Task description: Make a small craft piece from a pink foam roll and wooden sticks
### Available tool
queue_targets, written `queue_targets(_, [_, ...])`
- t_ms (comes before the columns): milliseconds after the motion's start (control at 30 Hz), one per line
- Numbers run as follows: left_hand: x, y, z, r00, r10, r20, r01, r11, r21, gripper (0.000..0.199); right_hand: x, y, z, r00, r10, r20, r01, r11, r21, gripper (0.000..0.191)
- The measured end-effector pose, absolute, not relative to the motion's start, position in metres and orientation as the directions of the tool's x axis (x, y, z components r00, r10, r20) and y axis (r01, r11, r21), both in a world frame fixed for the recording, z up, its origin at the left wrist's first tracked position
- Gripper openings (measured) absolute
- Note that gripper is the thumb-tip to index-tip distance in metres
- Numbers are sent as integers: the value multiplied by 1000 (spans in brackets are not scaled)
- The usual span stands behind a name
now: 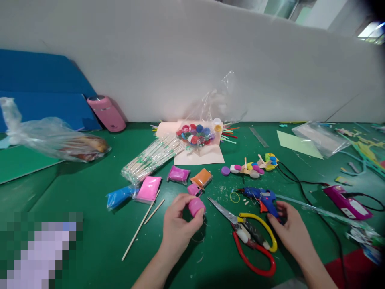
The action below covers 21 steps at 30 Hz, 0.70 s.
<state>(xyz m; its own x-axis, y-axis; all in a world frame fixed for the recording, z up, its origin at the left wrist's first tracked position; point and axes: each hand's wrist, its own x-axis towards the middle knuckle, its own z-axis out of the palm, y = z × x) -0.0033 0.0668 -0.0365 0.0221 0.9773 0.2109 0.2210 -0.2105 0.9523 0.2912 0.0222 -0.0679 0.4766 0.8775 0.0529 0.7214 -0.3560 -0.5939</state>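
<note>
Between the thumb and fingers of my left hand [180, 218] is a pink round piece [196, 206], held above the green table. My right hand [287, 224] has its thumb and fingers on the handle of a blue glue gun [266, 198], whose nozzle points left. Scissors [251, 237] with one yellow and one red handle lie between my hands, blades toward the upper left. Just beyond the pink piece lie a small pink lump [194, 189] and an orange clay packet [202, 178]. A row of colourful caps and sticks [251, 166] lies behind the glue gun.
A bag of bottle caps [197, 134] rests on pale paper [200, 156]. Wrapped sticks [153, 158], a pink clay packet [149, 188] and a blue one [121, 196] lie left. A black cable [303, 192] runs near a magenta box [347, 202] at right.
</note>
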Motion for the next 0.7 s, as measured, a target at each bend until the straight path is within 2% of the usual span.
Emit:
queue_targets(200, [-9, 64, -43, 50, 960, 276, 324, -277, 905, 13, 290, 34, -61, 494, 866, -77, 705, -451, -546, 37])
queue_targets(367, [-9, 63, -43, 60, 957, 283, 337, -286, 897, 11, 301, 29, -44, 465, 872, -154, 619, -445, -648, 31])
queue_targets(433, [-8, 63, -43, 60, 955, 290, 335, -293, 896, 11, 297, 23, -32, 393, 891, -226, 498, -414, -762, 31])
queue_targets(500, [-7, 63, -44, 61, 951, 303, 339, -306, 890, 13, 285, 17, -20, 297, 902, -313, 211, -382, -900, 29])
queue_targets(567, [-8, 63, -44, 58, 945, 322, 349, -321, 881, 15, 266, 13, -11, 238, 922, -305, 28, -321, -947, 26])
queue_targets(700, [-8, 62, -43, 54, 928, 368, 380, -360, 852, 19, 222, 7, -6, 145, 948, -282, -9, -284, -959, 20])
